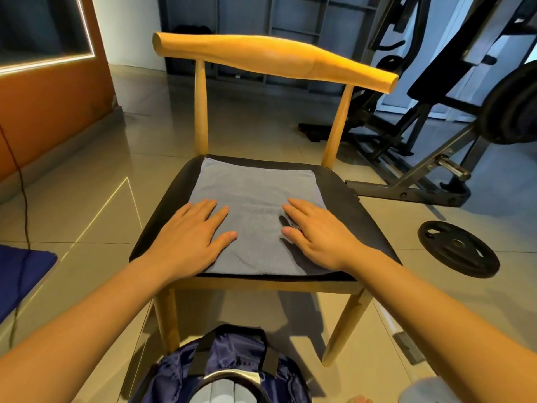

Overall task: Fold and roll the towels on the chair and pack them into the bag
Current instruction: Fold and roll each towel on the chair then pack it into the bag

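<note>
Two bare hands lie flat on a grey-blue towel (pixel 255 190) spread over the black-cushioned chair (pixel 276 55): left hand (pixel 189 237) on the cloth's left part, right hand (pixel 319 231) on its right. The fingers (pixel 207 209) are straight, slightly spread, pointing fwd and gripping nothing, w/ bare cloth between the two hands. A navy bag (pixel 229 354) sits open below the chair's front edge, cut off by the btm of the view, its pale grey contents hard to make out.
</note>
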